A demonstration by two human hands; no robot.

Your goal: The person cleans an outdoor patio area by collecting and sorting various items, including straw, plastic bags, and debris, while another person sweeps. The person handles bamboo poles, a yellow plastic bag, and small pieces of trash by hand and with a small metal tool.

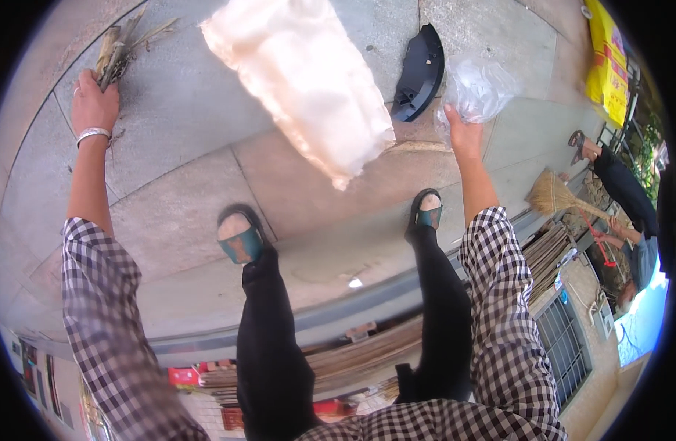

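Note:
My left hand [96,107], with a bracelet at the wrist, grips a small bundle of dry plant stalks [113,55] near the floor. Over on the other side, my right hand [466,132] holds a crumpled clear plastic bag [477,88]. Its fingers are partly hidden by the film. Between the two hands is a bulky whitish sack-like object [310,77], so overexposed that its material is unclear. A curved black plastic piece [420,74] lies just left of the clear bag.
A yellow bag [608,66] bearing writing is at the far right. Below it another person [627,187] stands near a straw broom [553,193]. Long wooden strips [547,259] are stacked by a barred window [564,342]. My sandalled feet stand on concrete paving [172,220].

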